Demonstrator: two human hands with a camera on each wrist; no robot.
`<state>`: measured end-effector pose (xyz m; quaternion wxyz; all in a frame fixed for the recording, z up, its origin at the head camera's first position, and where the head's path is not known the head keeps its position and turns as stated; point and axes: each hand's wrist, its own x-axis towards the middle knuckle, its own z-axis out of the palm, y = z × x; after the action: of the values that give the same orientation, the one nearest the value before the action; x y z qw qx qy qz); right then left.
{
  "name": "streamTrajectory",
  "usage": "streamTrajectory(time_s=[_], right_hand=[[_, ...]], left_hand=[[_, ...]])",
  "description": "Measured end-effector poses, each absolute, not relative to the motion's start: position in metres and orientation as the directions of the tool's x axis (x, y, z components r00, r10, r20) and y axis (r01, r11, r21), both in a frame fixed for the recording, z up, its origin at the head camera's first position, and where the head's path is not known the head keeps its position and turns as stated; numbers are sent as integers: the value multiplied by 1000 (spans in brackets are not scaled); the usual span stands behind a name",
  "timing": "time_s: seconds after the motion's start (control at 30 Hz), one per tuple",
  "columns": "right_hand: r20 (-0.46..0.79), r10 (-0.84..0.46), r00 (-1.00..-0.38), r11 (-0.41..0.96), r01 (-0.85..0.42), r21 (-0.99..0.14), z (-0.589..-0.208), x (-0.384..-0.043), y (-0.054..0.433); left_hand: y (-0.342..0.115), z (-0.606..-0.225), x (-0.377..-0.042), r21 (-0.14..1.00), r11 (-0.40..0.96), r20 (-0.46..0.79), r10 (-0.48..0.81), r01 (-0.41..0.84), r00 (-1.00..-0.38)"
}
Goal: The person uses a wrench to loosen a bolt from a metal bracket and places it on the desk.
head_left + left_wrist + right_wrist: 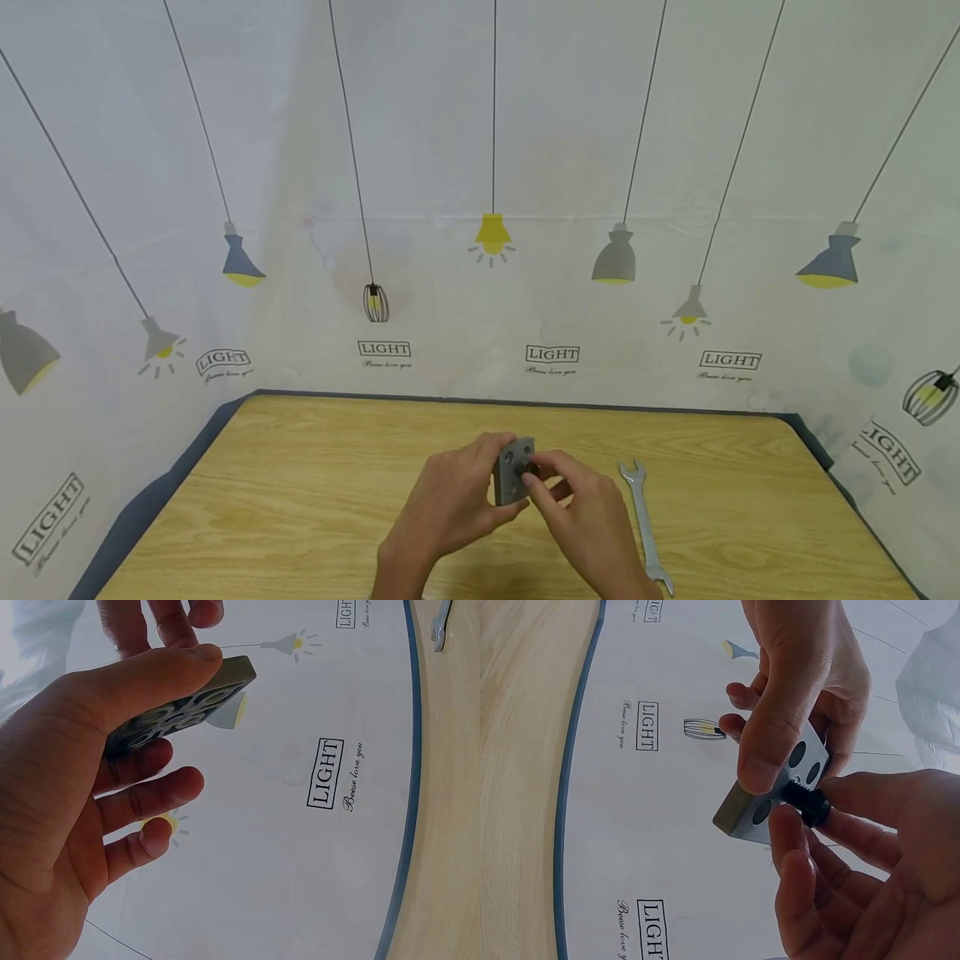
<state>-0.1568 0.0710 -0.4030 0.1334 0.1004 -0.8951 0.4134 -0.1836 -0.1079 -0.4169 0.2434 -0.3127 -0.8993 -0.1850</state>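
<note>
My left hand (457, 496) grips a grey metal block (506, 487) by its edges, thumb on one side and fingers on the other. Several round holes show in the block's face in the right wrist view. A black bolt (804, 799) stands with its threaded end at a hole near the middle of that face; how deep it sits cannot be told. The fingertips of my right hand (588, 512) pinch the bolt around its head. From the left wrist view, the block (238, 672) appears tilted, its other face showing more holes.
A double open-ended wrench (643, 521) lies on the wooden table (300, 483), to the right of my right hand. Behind the table and at its sides hangs a pale sheet (442, 142) printed with lamps. A dark blue edge (360, 395) borders the tabletop.
</note>
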Motion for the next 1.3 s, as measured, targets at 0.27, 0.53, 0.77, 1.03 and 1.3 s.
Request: streamTrajectory(time_s=[0.27, 0.53, 0.77, 1.03, 1.3], right_hand=[[331, -77, -941, 634, -302, -712, -404, -157, 71], [344, -103, -933, 613, -332, -717, -403, -155, 73], [346, -107, -932, 612, -336, -716, -403, -155, 73], [369, -108, -923, 627, -351, -696, -403, -155, 72], [392, -119, -912, 643, -372, -670, -404, -155, 71]], left_hand=[[-108, -417, -184, 189, 733, 554, 469, 653, -687], [-108, -416, -184, 204, 733, 540, 468, 649, -699], [-108, -417, -184, 203, 732, 546, 467, 651, -696], [-108, -417, -184, 188, 733, 554, 470, 653, -687], [-108, -418, -184, 172, 735, 571, 468, 655, -675]])
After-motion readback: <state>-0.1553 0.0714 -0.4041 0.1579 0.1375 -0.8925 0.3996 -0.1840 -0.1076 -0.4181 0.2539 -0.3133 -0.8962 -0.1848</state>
